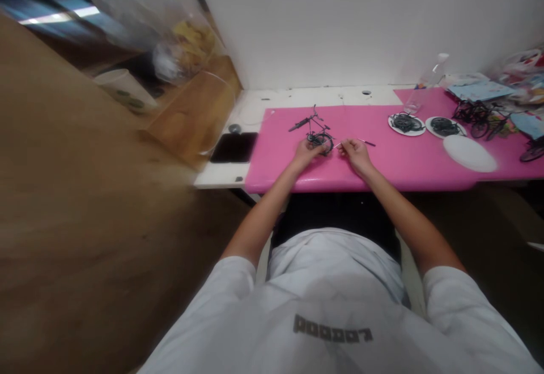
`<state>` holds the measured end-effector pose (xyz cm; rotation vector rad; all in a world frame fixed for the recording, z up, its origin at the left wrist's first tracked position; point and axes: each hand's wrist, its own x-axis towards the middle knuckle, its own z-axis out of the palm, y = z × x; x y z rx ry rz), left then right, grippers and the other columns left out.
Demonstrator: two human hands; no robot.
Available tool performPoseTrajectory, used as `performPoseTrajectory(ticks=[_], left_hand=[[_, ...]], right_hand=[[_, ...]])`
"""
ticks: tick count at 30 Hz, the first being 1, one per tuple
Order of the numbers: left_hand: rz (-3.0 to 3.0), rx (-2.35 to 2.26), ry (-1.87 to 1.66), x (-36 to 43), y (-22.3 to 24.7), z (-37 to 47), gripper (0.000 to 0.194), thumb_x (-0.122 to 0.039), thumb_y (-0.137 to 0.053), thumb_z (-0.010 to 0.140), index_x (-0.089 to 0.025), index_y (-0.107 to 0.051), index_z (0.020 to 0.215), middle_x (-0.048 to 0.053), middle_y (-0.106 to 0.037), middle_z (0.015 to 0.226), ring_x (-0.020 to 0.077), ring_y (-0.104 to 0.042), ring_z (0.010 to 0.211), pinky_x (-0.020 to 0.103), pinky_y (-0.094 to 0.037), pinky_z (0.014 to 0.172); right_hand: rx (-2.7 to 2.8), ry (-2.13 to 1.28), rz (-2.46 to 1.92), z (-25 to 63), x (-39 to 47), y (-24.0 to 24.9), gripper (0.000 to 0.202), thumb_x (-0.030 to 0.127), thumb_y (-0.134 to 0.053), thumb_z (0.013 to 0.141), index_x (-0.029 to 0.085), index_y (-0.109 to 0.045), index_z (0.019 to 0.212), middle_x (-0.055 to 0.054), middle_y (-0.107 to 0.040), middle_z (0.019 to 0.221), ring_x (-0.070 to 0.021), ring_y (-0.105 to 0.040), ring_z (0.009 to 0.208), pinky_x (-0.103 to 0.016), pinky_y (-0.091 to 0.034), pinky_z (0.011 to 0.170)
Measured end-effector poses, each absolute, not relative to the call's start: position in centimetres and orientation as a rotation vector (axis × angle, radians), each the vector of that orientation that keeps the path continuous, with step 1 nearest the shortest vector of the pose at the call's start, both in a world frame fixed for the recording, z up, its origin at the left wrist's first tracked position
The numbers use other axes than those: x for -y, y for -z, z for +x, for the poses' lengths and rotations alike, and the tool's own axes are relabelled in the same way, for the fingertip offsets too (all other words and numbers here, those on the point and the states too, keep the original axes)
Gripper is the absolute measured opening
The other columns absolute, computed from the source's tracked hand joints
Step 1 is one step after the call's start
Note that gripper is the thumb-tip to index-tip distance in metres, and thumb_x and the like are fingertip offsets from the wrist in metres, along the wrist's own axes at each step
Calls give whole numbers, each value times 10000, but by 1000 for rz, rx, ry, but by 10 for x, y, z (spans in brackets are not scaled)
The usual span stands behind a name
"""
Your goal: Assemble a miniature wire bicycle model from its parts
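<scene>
A small black model bicycle (313, 124) with a frame, handlebar and wheel lies at the near middle of the pink mat (395, 161). My left hand (306, 153) is closed on it by the wheel at its near end. Just to the right, my right hand (353, 152) pinches a thin, pale, pin-like piece (338, 145) pointing toward that wheel; its exact kind is too small to tell. A slim tool with a dark handle (370, 144), like a small screwdriver, shows beside the right hand's knuckles.
To the right are two white plates of black parts (407, 134), a bare white plate (470, 153), a clear bottle (414, 102) and several model bicycles (480, 119). A black phone-like slab (234, 147) lies left of the mat. A white wall (340, 28) rises behind.
</scene>
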<state>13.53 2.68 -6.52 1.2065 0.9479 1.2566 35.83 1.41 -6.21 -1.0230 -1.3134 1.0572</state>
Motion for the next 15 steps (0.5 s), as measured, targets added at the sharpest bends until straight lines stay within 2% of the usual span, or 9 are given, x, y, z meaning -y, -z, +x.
performPoseTrajectory(ticks=[3,8,15], left_hand=[[1218,-946,-1246,-26,65,135,471,-359,-980,772,-149,-794,1150,154,-865,1108,251,-833,940,462,-695,1003],[1220,-939,-1258,-25,64,135,440,-316,-959,789,-146,-792,1159,148,-864,1091,249,-833,923,461,-695,988],[1192,-973,-1248,-21,58,137,443,-290,-974,768,-141,-795,1146,148,-862,1079,253,-834,961,435,-684,994]], right_hand=[[1303,-1056,-1007,358,-14,62,587,807,-857,858,226,-780,878,-63,-753,822,-158,-642,695,-323,-588,715],[1306,-1064,-1080,356,-10,56,521,743,-833,929,231,-756,871,-68,-756,823,-171,-661,711,-331,-604,724],[1291,-1046,-1109,354,-10,55,490,719,-815,958,244,-726,877,-62,-759,849,-160,-649,703,-320,-602,723]])
